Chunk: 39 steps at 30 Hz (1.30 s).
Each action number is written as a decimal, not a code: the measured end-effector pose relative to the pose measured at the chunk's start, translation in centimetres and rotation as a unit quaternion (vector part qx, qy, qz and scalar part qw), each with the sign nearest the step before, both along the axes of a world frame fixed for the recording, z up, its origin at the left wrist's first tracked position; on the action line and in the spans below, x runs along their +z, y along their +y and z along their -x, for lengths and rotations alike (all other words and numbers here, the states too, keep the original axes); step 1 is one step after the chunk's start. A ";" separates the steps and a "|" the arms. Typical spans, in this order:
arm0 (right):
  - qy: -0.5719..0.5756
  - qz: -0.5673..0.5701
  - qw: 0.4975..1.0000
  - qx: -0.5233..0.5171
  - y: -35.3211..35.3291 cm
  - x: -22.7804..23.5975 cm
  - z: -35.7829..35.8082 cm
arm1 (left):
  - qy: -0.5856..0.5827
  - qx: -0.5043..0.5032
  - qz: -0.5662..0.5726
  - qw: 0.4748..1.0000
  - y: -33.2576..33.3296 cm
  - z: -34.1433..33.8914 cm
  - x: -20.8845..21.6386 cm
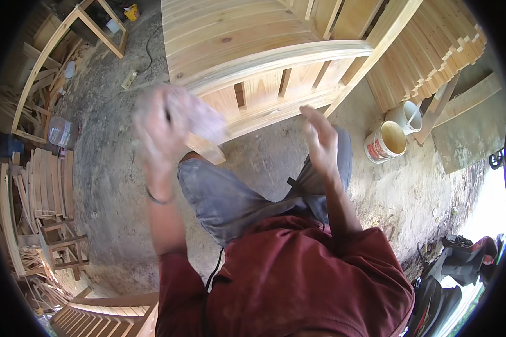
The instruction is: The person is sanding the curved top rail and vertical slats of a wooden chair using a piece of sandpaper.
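A pale, pinkish rag [206,119] is bunched in my left hand [154,126], whose fingers are closed round it; both are smeared by motion. They are over the near left corner of a light wooden slatted bench [247,35], beside the end of its curved front rail [275,56]. Below that rail run upright slats with dark gaps between them. My right hand [322,143] holds nothing, its fingers stretched out and slightly apart. It hovers above my right knee, a little short of the bench's lower rail.
Two buckets [385,141] stand on the concrete floor [118,224] at the right. Behind them leans a stack of wooden slats [427,50]. Stacked boards [48,182], a clear plastic jug [62,130] and a wooden frame [101,33] are at the left. A power socket [129,79] with a cord lies near the bench.
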State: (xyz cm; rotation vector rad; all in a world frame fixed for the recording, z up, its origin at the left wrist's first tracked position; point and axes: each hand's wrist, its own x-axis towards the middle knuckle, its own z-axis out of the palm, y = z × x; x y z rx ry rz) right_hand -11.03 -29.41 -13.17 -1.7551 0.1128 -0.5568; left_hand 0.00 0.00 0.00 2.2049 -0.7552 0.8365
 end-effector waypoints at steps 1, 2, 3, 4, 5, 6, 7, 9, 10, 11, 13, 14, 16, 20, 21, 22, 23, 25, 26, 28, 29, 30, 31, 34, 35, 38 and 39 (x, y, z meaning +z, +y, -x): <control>-0.034 0.021 0.998 0.040 1.1 2.1 2.2 | 0.061 -0.054 0.089 0.993 -1.6 2.3 -0.8; -0.066 0.070 0.994 0.058 2.2 4.2 3.8 | 0.062 -0.107 0.052 0.991 -3.0 4.0 -1.3; -0.118 0.134 0.981 0.071 2.3 5.9 3.4 | 0.041 -0.152 0.020 0.987 -5.1 3.5 -2.7; -0.156 0.190 0.966 0.083 3.0 6.7 4.0 | 0.032 -0.196 -0.018 0.980 -6.6 4.0 -4.0; -0.139 0.198 0.967 0.076 3.7 6.6 4.6 | 0.095 -0.215 -0.006 0.972 -7.9 5.2 -4.8; -0.122 0.204 0.969 0.070 4.4 6.2 5.2 | 0.157 -0.231 0.002 0.960 -8.8 6.2 -5.1; -0.107 0.209 0.970 0.064 4.7 6.0 5.5 | 0.183 -0.252 0.025 0.950 -9.4 6.5 -5.0; -0.085 0.139 0.985 0.066 4.1 5.6 5.7 | 0.233 -0.292 0.070 0.925 -10.0 6.7 -4.3; -0.065 0.078 0.994 0.052 4.1 5.0 5.8 | 0.263 -0.337 0.078 0.901 -10.2 6.6 -3.9; -0.045 0.016 0.998 0.039 4.1 4.7 5.9 | 0.256 -0.347 0.045 0.901 -10.5 6.6 -3.4; -0.055 0.028 0.998 0.025 4.1 5.3 5.2 | 0.242 -0.360 -0.027 0.900 -10.9 6.7 -2.6; -0.020 0.003 0.999 0.035 4.1 5.4 5.2 | 0.234 -0.350 -0.048 0.906 -10.8 6.9 -2.6; 0.011 -0.022 0.998 0.050 3.5 4.9 5.1 | 0.075 -0.310 -0.101 0.942 -10.5 5.1 -2.1; 0.094 -0.097 0.990 0.043 0.1 5.1 5.1 | -0.075 -0.066 -0.145 0.984 -7.2 -2.6 0.8; 0.090 -0.142 0.985 0.045 -1.5 4.3 4.8 | -0.062 0.005 -0.166 0.984 -6.2 -5.0 1.2; 0.086 -0.187 0.977 0.049 -3.2 3.1 4.5 | 0.010 0.031 -0.162 0.986 -6.0 -6.2 1.1; 0.082 -0.231 0.968 0.052 -4.7 2.5 4.1 | 0.083 0.056 -0.157 0.983 -6.1 -7.3 0.7; 0.079 -0.152 0.985 -0.011 -7.3 3.1 3.5 | 0.223 0.086 -0.201 0.950 -6.6 -7.4 1.4; 0.078 -0.112 0.990 -0.044 -8.1 3.7 2.9 | 0.290 0.087 -0.245 0.921 -7.4 -7.0 2.7; -0.041 0.239 0.962 -0.123 -8.8 5.6 0.7 | 0.339 0.095 -0.282 0.893 -7.8 -6.7 3.1; -0.102 0.404 0.896 -0.156 -9.2 6.5 -0.7 | 0.324 0.103 -0.274 0.900 -7.6 -6.8 2.8; -0.134 0.498 0.849 -0.118 -9.4 7.2 -2.0 | 0.311 0.106 -0.264 0.907 -7.4 -6.8 2.3; -0.163 0.585 0.791 -0.079 -9.8 7.7 -3.2 | 0.305 0.108 -0.262 0.909 -7.6 -6.7 2.0; -0.194 0.721 0.665 0.026 -11.9 6.1 -6.7 | 0.292 0.117 -0.265 0.911 -7.8 -6.2 2.5; -0.195 0.746 0.633 0.058 -13.1 5.0 -7.6 | 0.293 0.122 -0.272 0.909 -8.0 -6.0 2.8; -0.144 0.789 0.592 0.077 -15.8 4.2 -9.2 | 0.255 0.135 -0.268 0.919 -8.1 -5.9 2.0; -0.135 0.797 0.583 0.086 -16.1 4.5 -9.6 | 0.236 0.141 -0.264 0.924 -8.1 -5.9 1.7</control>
